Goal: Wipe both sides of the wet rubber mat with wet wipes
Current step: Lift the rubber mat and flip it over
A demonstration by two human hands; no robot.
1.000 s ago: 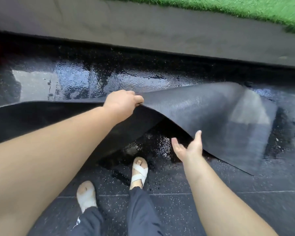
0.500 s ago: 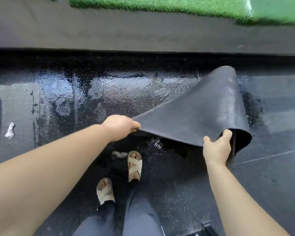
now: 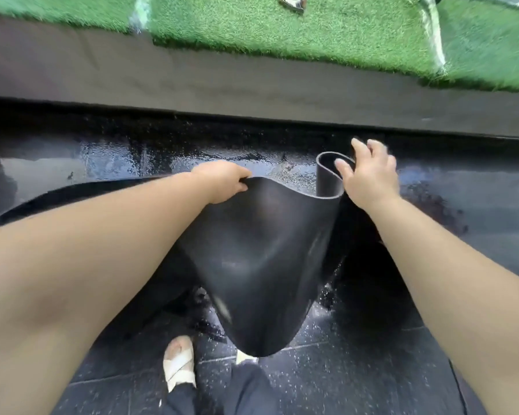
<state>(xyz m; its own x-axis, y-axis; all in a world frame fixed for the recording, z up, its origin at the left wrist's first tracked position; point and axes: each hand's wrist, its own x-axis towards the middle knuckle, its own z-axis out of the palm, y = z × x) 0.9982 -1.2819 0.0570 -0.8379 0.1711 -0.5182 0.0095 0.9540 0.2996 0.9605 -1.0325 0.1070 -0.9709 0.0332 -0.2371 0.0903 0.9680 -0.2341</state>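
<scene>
right foot (image 3: 246, 359) behind mat (image 3: 261, 265), fingertips (image 3: 372, 143) blurred

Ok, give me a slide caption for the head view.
Left hand grips the lifted mat while the right hand touches its curled edge.

Both bare forearms reach forward. The left hand (image 3: 222, 181) is clenched, fingers curled tight in a closed grip. The right hand (image 3: 369, 175) is spread open, fingers loose, thumb pointing left.
</scene>
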